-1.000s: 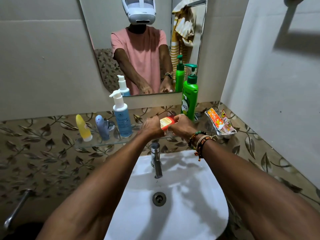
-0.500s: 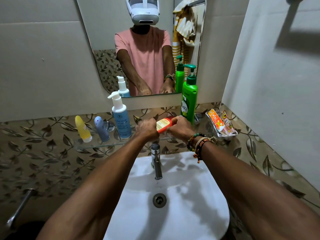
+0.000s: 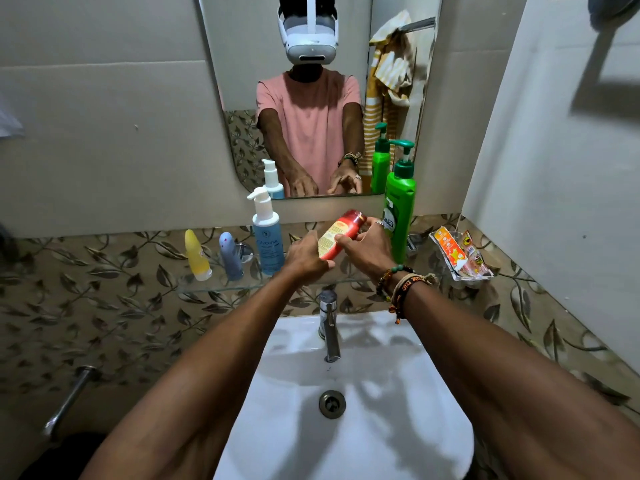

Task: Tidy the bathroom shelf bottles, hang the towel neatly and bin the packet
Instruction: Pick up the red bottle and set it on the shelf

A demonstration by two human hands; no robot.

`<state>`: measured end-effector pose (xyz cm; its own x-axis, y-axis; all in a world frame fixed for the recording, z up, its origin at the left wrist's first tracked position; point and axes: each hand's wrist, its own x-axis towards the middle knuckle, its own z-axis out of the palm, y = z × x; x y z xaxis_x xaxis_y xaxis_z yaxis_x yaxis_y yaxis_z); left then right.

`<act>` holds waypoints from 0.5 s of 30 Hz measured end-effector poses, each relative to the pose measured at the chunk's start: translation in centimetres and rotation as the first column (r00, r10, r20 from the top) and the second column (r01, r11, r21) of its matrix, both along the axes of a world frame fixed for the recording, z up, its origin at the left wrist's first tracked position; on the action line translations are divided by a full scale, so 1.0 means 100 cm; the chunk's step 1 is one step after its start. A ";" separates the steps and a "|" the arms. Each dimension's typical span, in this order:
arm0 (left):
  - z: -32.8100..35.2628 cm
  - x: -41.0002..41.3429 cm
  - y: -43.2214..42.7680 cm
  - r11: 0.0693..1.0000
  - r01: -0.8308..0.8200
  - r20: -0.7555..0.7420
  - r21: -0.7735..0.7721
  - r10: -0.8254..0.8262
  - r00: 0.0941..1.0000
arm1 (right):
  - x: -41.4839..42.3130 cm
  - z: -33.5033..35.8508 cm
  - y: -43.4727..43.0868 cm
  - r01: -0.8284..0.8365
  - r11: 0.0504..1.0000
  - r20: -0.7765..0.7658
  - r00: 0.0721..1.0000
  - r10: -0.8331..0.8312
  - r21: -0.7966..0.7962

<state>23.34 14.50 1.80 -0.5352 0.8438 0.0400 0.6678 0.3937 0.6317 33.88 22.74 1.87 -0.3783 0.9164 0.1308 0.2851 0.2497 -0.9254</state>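
Observation:
A red bottle (image 3: 341,232) with a yellow label is tilted above the glass shelf (image 3: 221,287), its cap up and to the right. My left hand (image 3: 304,258) grips its lower end and my right hand (image 3: 367,245) holds its upper side. On the shelf stand a small yellow bottle (image 3: 196,251), a grey-blue bottle (image 3: 230,256), a blue pump bottle (image 3: 266,237) and a tall green pump bottle (image 3: 400,209). An orange packet (image 3: 450,249) lies in a clear dish (image 3: 474,277) at the right. A striped yellow towel (image 3: 391,74) shows bunched in the mirror.
A white basin (image 3: 363,427) with a chrome tap (image 3: 329,323) is directly below my arms. A mirror (image 3: 242,81) hangs above the shelf. A white wall (image 3: 554,168) closes in on the right. A chrome pipe (image 3: 67,400) juts out at lower left.
Both hands have lifted the red bottle from lying low near the shelf and tipped it more upright, cap end now higher. The view has moved closer to the shelf.

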 end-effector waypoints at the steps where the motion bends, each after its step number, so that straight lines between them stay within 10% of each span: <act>1: 0.003 0.000 -0.003 0.999 -0.001 0.044 0.041 0.000 0.999 | -0.001 0.005 -0.002 -0.006 1.000 -0.013 1.000 0.006 -0.004; 15: 0.050 0.004 -0.013 0.933 -0.007 0.238 0.360 -0.084 0.968 | -0.013 0.049 -0.013 -0.103 0.966 0.012 0.995 0.103 0.236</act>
